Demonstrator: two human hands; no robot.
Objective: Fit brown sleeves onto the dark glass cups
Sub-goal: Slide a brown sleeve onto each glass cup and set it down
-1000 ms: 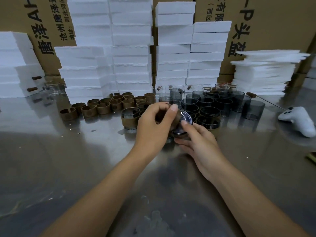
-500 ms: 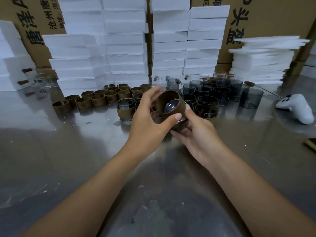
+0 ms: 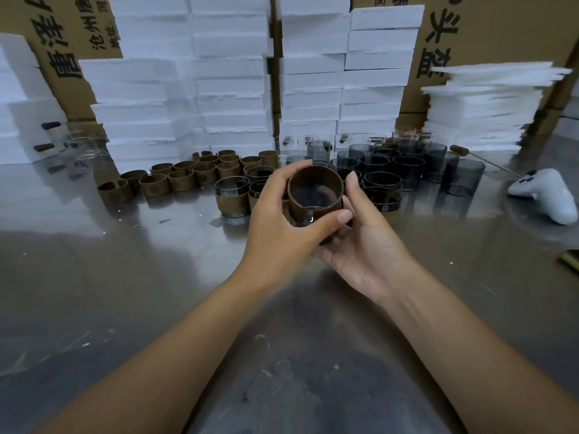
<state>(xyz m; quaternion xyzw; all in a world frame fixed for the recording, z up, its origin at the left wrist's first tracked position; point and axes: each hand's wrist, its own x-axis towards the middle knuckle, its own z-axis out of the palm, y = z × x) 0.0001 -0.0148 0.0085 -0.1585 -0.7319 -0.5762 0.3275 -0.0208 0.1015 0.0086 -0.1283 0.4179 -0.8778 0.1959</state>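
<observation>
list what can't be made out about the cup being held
Head view: lower wall of the dark glass cup, hidden by the brown sleeve and left hand; how far the sleeve sits is unclear.
Head view: fingers of the right hand, hidden behind the cup.
Head view: dark object at right edge, cut off by the frame.

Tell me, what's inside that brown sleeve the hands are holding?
A dark glass cup sits inside the brown sleeve, which the left hand grips. The right hand holds the cup from below, covering its far end.
</observation>
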